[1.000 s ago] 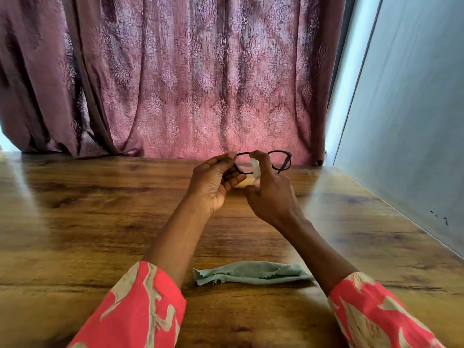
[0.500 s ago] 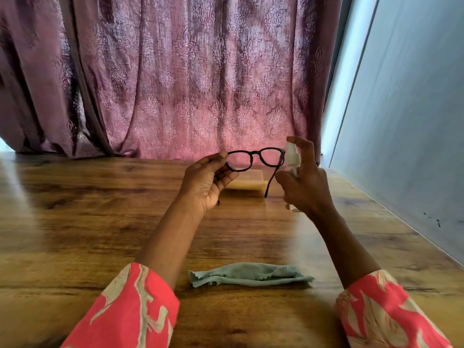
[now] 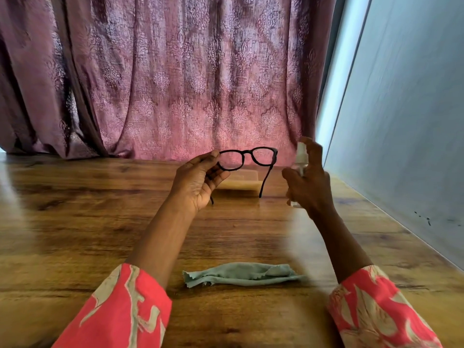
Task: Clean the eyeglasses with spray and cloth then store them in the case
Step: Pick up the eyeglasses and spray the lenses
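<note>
Black-framed eyeglasses [image 3: 248,158] are held up above the table, arms unfolded and hanging down. My left hand [image 3: 198,182] pinches the frame at its left lens. My right hand [image 3: 307,182] grips a small clear spray bottle [image 3: 300,162] just right of the glasses, index finger on its top, nozzle facing the right lens. A pale green cloth [image 3: 242,273] lies crumpled on the table near me, between my forearms. A tan case [image 3: 241,180] rests on the table behind the glasses, partly hidden by them.
The wooden table [image 3: 75,222] runs to a patterned mauve curtain [image 3: 175,71] at the back. A pale wall [image 3: 406,121] borders the table's right edge. My sleeves are coral with a cream print.
My right hand with the spray bottle has swung from in front of the glasses out to their right side. The glasses have been turned so that both lenses face me.
</note>
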